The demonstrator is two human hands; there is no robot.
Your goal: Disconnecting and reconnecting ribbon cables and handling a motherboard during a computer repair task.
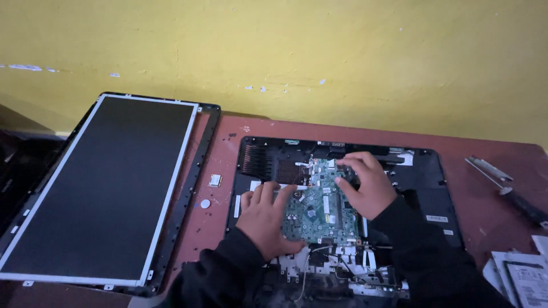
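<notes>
A: Head view, far left: a flat display panel [97, 188] with a pale metal edge lies face up on the reddish worktop [228, 128], seated in a thin black bezel frame [197, 165]. Just right of it sit a small connector piece [214, 181] and a white round disc [205, 203].

B: Centre?

A: A black open computer casing [434, 188] lies flat, with a green circuit board [319, 208] inside. The left hand [267, 217] rests palm down on the board's left edge, fingers spread flat, gripping nothing that I can see. The right hand [365, 182] is curled over the board's upper right corner, fingertips pressing there; whether it pinches anything I cannot tell. Loose wires [337, 265] trail below the board.

B: Far right?

A: A screwdriver [514, 197] lies on the worktop, well apart from the hands. A grey drive [528, 282] sits at the lower right corner.
</notes>
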